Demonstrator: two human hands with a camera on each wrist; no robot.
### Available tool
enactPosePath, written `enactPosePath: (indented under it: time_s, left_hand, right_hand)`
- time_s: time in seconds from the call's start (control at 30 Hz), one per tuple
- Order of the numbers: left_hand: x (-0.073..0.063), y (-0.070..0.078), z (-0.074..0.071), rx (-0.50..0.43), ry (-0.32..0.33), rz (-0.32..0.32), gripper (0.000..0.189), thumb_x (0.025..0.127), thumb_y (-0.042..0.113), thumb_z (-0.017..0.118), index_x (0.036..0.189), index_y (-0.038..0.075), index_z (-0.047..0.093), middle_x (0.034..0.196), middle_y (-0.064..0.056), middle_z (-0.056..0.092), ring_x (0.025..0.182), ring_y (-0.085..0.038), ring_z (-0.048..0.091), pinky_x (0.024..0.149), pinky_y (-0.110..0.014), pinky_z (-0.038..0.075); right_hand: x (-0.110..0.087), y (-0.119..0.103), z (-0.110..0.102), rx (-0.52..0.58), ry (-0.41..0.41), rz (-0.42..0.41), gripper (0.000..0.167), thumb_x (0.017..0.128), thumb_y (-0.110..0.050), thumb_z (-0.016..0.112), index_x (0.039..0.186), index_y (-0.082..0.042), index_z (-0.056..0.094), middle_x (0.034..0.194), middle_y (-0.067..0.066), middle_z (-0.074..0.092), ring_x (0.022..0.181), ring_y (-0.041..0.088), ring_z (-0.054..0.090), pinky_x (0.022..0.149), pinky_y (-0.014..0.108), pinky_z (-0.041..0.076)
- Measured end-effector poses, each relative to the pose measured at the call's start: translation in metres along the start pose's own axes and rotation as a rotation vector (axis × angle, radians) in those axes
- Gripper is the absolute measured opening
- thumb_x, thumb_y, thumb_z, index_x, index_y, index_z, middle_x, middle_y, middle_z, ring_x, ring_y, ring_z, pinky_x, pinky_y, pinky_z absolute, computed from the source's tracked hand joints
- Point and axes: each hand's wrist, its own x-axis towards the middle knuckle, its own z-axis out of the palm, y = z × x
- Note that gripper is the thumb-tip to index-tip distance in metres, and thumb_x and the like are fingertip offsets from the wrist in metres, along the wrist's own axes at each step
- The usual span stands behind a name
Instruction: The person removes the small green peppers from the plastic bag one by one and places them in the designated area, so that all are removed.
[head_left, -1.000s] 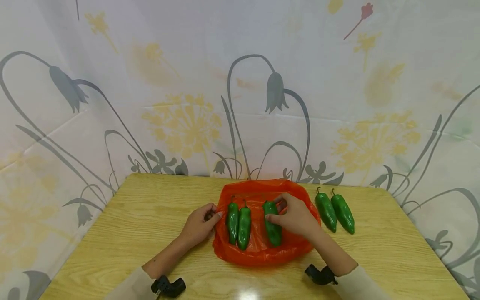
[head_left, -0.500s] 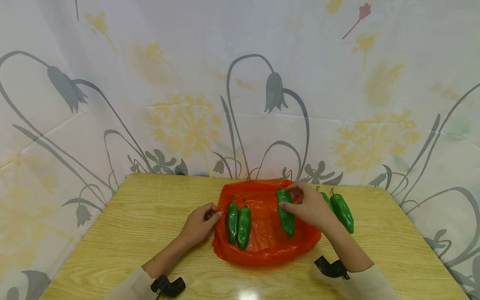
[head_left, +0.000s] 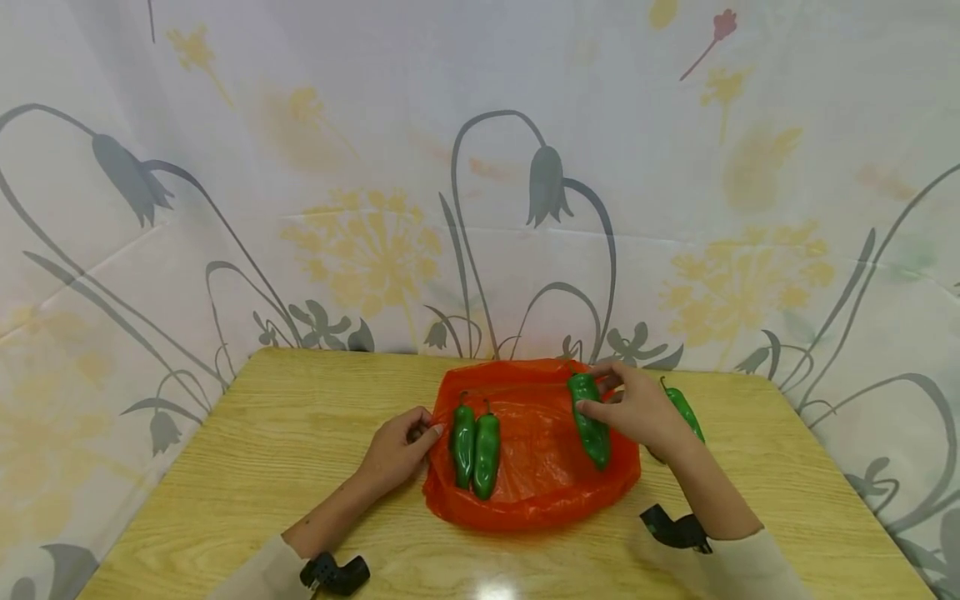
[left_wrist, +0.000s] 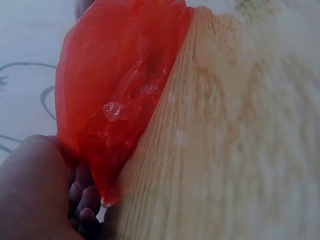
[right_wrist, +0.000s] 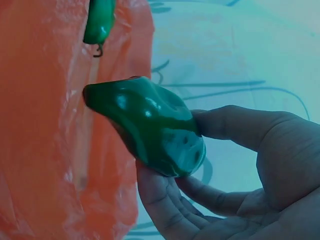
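A red plastic bag (head_left: 525,512) lies spread on the table with its mouth facing up. My left hand (head_left: 397,450) pinches the bag's left rim, and the left wrist view shows the fingers curled at the bag's (left_wrist: 120,85) lower corner. Two green peppers, a left one (head_left: 464,446) and a right one (head_left: 487,457), lie side by side in the bag's left part. Over its right part my right hand (head_left: 637,408) holds another green pepper (head_left: 588,421) between thumb and fingers. The right wrist view shows this pepper (right_wrist: 150,122) gripped near its wider end.
Right of the bag, a green pepper (head_left: 684,412) lies on the wooden table (head_left: 300,400), partly hidden by my right hand and forearm. A patterned cloth (head_left: 480,275) hangs behind the table's back edge. A black wrist camera (head_left: 335,573) sits on my left wrist.
My right hand has moved right and a little toward the back, carrying the pepper away from the bag's middle. My left hand has stayed at the rim.
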Motion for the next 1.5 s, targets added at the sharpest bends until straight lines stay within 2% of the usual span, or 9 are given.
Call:
enactPosePath:
  time_s: [0.27,0.37,0.5,0.6,0.93,1.2,1.5]
  left_hand:
    - [-0.001,0.000,0.001,-0.010,0.003,-0.014,0.012,0.102,0.026,0.071,0.093,0.020,0.069,0.077,0.006,0.060,0.071,-0.011,0.054,0.067,-0.026,0.044]
    - [-0.001,-0.001,0.001,-0.005,0.006,-0.014,0.011,0.102,0.026,0.072,0.092,0.021,0.069,0.077,0.006,0.060,0.071,-0.011,0.054,0.067,-0.026,0.044]
    - [-0.001,-0.001,0.001,0.001,0.006,-0.010,0.012,0.102,0.026,0.072,0.092,0.021,0.069,0.078,0.007,0.061,0.071,-0.011,0.054,0.068,-0.026,0.044]
    - [0.000,-0.001,0.001,0.004,0.007,-0.006,0.012,0.102,0.026,0.072,0.092,0.020,0.069,0.078,0.007,0.061,0.071,-0.011,0.054,0.067,-0.026,0.044]
    - [0.000,-0.001,0.001,0.014,0.004,-0.002,0.012,0.102,0.026,0.071,0.092,0.020,0.069,0.078,0.007,0.062,0.070,-0.011,0.055,0.066,-0.026,0.044]
    - [0.000,0.000,0.000,0.001,0.006,-0.006,0.012,0.102,0.026,0.071,0.092,0.020,0.069,0.075,0.007,0.060,0.068,-0.010,0.053,0.064,-0.025,0.043]
    - [-0.001,0.002,-0.001,-0.011,0.008,-0.001,0.012,0.102,0.025,0.071,0.093,0.019,0.069,0.075,0.005,0.060,0.067,-0.010,0.053,0.064,-0.025,0.043]
  right_hand:
    - [-0.002,0.006,-0.012,-0.099,0.010,-0.017,0.057,0.096,-0.027,0.079,0.140,0.003,0.059,0.120,0.022,0.064,0.096,0.030,0.067,0.073,0.037,0.056]
    - [-0.002,0.008,-0.017,-0.115,0.014,-0.003,0.058,0.097,-0.028,0.078,0.140,0.004,0.058,0.122,0.024,0.063,0.101,0.034,0.067,0.077,0.042,0.059]
    - [-0.002,0.012,-0.023,-0.129,0.018,0.015,0.060,0.097,-0.029,0.077,0.143,0.003,0.056,0.129,0.027,0.064,0.114,0.045,0.066,0.089,0.051,0.059]
    - [-0.002,0.014,-0.029,-0.140,0.019,0.023,0.061,0.098,-0.029,0.076,0.145,0.003,0.055,0.132,0.029,0.063,0.117,0.048,0.064,0.091,0.055,0.058]
    - [-0.004,0.020,-0.044,-0.134,0.022,0.040,0.061,0.099,-0.024,0.076,0.147,0.005,0.052,0.133,0.032,0.060,0.108,0.043,0.063,0.081,0.048,0.059]
    - [-0.002,0.028,-0.052,-0.131,0.038,0.045,0.058,0.099,-0.022,0.075,0.145,0.005,0.054,0.134,0.032,0.059,0.115,0.049,0.061,0.085,0.051,0.059]
    - [0.000,0.038,-0.061,-0.129,0.053,0.097,0.060,0.101,-0.024,0.072,0.148,0.007,0.050,0.139,0.035,0.056,0.119,0.051,0.059,0.088,0.054,0.058]
